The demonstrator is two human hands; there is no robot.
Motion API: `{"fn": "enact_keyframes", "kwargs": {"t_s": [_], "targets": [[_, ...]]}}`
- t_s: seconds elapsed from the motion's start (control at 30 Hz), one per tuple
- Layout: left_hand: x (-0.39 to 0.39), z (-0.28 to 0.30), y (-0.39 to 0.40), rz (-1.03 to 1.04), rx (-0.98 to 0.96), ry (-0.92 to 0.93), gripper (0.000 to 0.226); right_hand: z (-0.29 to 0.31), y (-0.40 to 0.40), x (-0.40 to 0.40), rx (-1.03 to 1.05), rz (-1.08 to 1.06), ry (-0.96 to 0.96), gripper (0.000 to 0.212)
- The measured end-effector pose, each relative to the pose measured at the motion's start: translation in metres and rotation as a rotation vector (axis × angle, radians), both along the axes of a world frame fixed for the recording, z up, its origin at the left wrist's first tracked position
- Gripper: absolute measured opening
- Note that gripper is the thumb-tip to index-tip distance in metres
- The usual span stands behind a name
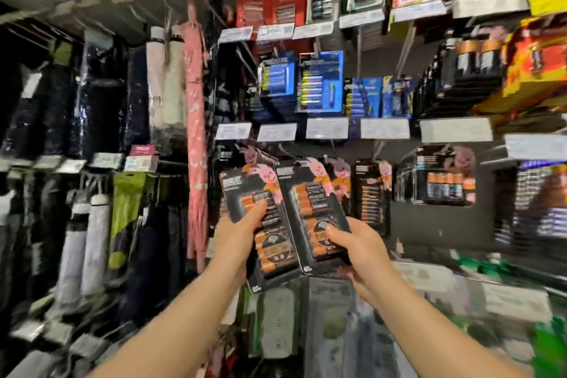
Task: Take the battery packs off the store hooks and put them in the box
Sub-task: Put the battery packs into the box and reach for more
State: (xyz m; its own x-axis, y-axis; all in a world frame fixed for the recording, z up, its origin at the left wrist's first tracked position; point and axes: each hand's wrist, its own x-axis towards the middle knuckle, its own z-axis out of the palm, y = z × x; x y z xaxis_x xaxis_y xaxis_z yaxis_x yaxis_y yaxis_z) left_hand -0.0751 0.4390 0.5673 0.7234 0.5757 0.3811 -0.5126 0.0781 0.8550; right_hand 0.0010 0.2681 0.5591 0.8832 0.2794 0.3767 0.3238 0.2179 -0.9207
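Head view, single frame, store wall of hooks; motion blur throughout.

Item 1: left hand [237, 235]. We hold the left battery pack [260, 224] with the thumb laid across its front over the upper row of cells and the fingers behind the card, out of sight. The pack stands tilted, its top leaning left, and most of it rises above and to the right of the hand; its lower end reaches below the hand.

Item 2: right hand [359, 250]. We pinch the right battery pack [313, 213] at its lower right corner, thumb on the front beside the round printed emblem, fingers curled behind. The pack lies up and to the left of the hand, tilted the same way as the first.

Item 3: relation of the two packs. Side by side, the right pack's left edge overlapping the left pack's right edge.

Item 4: both packs sit in front of the bottom row of hanging black battery cards [371, 193]. Whether either still hangs on a hook we cannot tell.

Item 5: surroundings. Blue battery packs [320, 83] on the row above, white price labels [326, 128] beneath them, folded umbrellas [194, 120] hanging at left.
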Motion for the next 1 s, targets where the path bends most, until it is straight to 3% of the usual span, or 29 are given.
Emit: {"fn": "enact_keyframes", "kwargs": {"t_s": [0.1, 0.2, 0.4, 0.57, 0.7, 0.83, 0.9, 1.0], "targets": [[0.007, 0.003, 0.039, 0.013, 0.033, -0.019, 0.021, 0.005, 0.038, 0.009, 0.007, -0.053, -0.032, 0.01], [0.013, 0.003, 0.072, 0.039, 0.017, -0.013, 0.03, 0.011, 0.063, 0.015, 0.002, -0.095, -0.058, 0.01], [0.021, 0.0, 0.102, -0.051, 0.004, -0.027, 0.019, 0.013, 0.08, 0.021, -0.003, -0.182, -0.232, 0.017], [0.021, -0.002, 0.109, -0.104, -0.001, -0.051, 0.015, 0.021, 0.097, 0.031, 0.033, -0.197, -0.169, 0.024], [0.017, 0.004, 0.117, -0.13, 0.006, -0.069, 0.02, 0.017, 0.11, 0.038, 0.05, -0.223, -0.096, 0.009], [0.016, 0.004, 0.122, -0.146, -0.024, -0.089, 0.023, 0.01, 0.116, 0.044, 0.037, -0.253, -0.057, 0.007], [0.016, 0.002, 0.12, -0.165, -0.048, -0.095, 0.021, 0.008, 0.114, 0.045, 0.026, -0.241, -0.007, 0.016], [0.018, -0.004, 0.114, -0.2, -0.112, -0.089, 0.016, 0.004, 0.106, 0.04, -0.09, -0.242, 0.037, 0.048]]}}
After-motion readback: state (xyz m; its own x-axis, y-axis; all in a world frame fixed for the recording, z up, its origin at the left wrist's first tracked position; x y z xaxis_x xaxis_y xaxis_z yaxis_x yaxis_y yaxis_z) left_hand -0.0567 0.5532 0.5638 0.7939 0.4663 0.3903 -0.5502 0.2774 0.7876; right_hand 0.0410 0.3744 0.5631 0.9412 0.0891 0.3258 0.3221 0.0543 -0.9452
